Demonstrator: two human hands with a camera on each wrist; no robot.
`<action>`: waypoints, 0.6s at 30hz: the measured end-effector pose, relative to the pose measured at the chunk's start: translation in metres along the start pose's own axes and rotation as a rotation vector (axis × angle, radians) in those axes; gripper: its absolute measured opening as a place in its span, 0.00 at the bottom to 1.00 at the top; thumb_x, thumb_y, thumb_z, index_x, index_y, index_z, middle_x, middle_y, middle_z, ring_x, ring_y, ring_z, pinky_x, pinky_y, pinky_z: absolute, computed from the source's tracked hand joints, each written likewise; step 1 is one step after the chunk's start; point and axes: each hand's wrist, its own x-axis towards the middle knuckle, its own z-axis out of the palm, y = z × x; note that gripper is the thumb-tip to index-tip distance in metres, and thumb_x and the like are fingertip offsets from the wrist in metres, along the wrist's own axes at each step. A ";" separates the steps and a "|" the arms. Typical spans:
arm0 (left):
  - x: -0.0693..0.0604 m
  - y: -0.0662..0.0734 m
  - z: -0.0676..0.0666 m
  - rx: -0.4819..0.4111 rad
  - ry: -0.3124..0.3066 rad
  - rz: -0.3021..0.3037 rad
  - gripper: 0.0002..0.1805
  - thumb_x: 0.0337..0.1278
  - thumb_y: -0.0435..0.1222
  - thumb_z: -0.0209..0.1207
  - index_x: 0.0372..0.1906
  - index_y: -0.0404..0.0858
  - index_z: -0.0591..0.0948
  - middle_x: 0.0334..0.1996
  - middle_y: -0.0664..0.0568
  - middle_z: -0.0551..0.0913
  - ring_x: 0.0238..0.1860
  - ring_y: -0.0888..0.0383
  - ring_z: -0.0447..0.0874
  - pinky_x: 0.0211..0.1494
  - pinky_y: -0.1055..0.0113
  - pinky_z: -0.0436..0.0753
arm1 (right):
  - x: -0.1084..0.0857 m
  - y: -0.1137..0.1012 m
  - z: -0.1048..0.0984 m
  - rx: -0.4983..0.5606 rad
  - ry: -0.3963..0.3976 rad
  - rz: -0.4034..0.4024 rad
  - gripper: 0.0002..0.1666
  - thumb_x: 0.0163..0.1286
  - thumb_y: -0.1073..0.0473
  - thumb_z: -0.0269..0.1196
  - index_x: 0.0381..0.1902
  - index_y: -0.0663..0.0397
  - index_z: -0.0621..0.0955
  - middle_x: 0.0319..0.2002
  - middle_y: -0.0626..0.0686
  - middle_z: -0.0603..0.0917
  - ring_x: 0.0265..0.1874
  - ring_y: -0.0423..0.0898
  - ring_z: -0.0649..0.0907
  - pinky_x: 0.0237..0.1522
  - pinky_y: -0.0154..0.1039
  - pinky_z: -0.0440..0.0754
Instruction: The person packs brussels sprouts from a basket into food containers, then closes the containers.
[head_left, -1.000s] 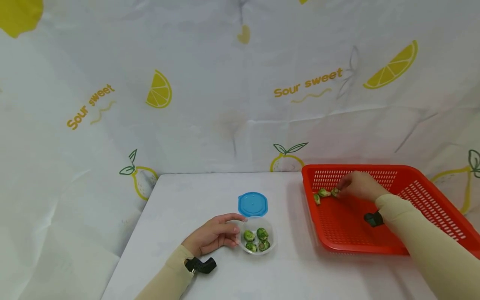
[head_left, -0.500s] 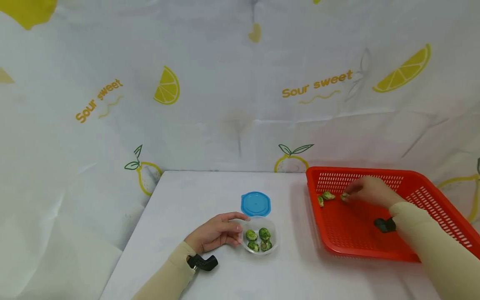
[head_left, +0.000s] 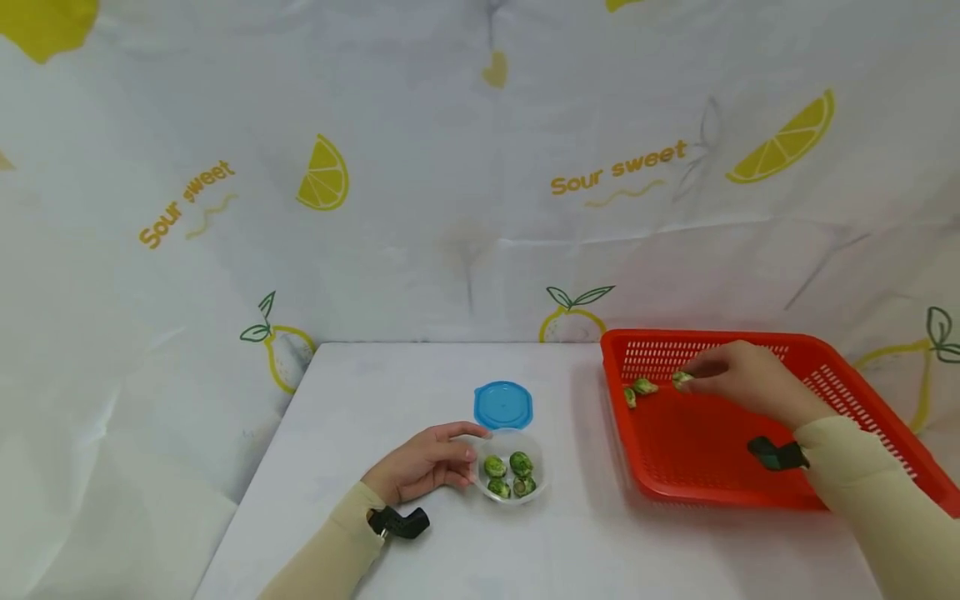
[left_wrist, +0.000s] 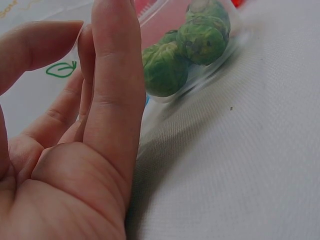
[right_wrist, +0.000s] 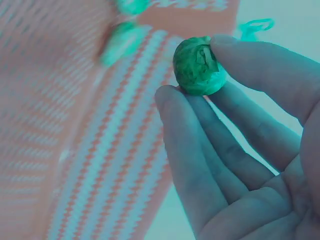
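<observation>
My right hand (head_left: 738, 375) pinches a Brussels sprout (right_wrist: 200, 66) between thumb and fingertips, over the left part of the red plastic basket (head_left: 720, 496). Inside the basket, more Brussels sprouts (head_left: 645, 386) lie by its left wall. At the middle of the table, my left hand (head_left: 423, 462) holds the left side of a clear round plastic container (head_left: 545, 475). Several Brussels sprouts (head_left: 521, 463) sit in that container; some also appear in the left wrist view, partly behind its wall. The far fingers of the left hand are partly hidden there.
Just behind the container lies a blue plastic lid (head_left: 503, 405) on the white table (head_left: 397, 379). The basket's tall perforated walls stand at the right of the table. A lemon-printed white cloth (head_left: 420, 250) hangs behind the table's back edge.
The right hand has lifted a Brussels sprout from the basket floor, moving it away from the others. The left hand stays at the container. The head view has shifted slightly.
</observation>
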 end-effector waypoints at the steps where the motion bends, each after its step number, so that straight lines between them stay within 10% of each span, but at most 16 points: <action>1: 0.000 0.000 0.000 0.001 0.000 0.003 0.25 0.77 0.33 0.62 0.74 0.40 0.74 0.32 0.52 0.87 0.33 0.61 0.89 0.44 0.70 0.92 | -0.001 -0.008 -0.001 0.003 0.007 -0.006 0.26 0.70 0.43 0.75 0.57 0.54 0.90 0.48 0.53 0.93 0.47 0.52 0.86 0.47 0.55 0.92; 18: 0.001 -0.002 0.000 -0.007 0.015 0.017 0.24 0.76 0.31 0.61 0.73 0.39 0.76 0.32 0.52 0.88 0.33 0.61 0.90 0.44 0.69 0.93 | 0.005 -0.163 0.043 0.106 -0.039 -0.205 0.14 0.71 0.53 0.76 0.50 0.52 0.93 0.41 0.47 0.93 0.40 0.44 0.88 0.43 0.42 0.92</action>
